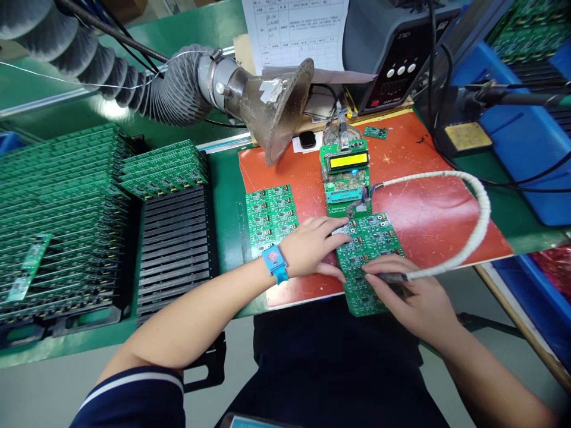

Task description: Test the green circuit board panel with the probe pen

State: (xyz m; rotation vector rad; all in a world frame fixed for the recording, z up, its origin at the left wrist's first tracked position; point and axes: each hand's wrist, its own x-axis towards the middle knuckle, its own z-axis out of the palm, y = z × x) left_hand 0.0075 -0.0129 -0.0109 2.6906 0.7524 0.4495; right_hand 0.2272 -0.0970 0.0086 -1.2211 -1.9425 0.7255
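Observation:
A green panel of circuit boards (363, 282) lies on the red mat, its near end reaching past the table's front edge. My left hand (319, 244), wearing a blue wrist strap (275, 263), rests with spread fingertips on the panel's left edge. Pinched in my right hand (414, 297) is a dark pen-like probe (392, 277) on a white-wrapped cable (479, 232); its tip is hidden by the fingers over the panel. Just beyond the panel stands a green programmer board (328, 205) with a lit yellow display (348, 161). Another circuit board panel (270, 214) lies left of my left hand.
Racks of upright circuit boards (57, 220) and a black slotted rack (176, 249) stand left. An extraction hood (285, 113) hangs over the mat's far left. A soldering station (397, 59) sits at the back; a blue bin (517, 137) stands right. A small loose board (375, 132) lies behind.

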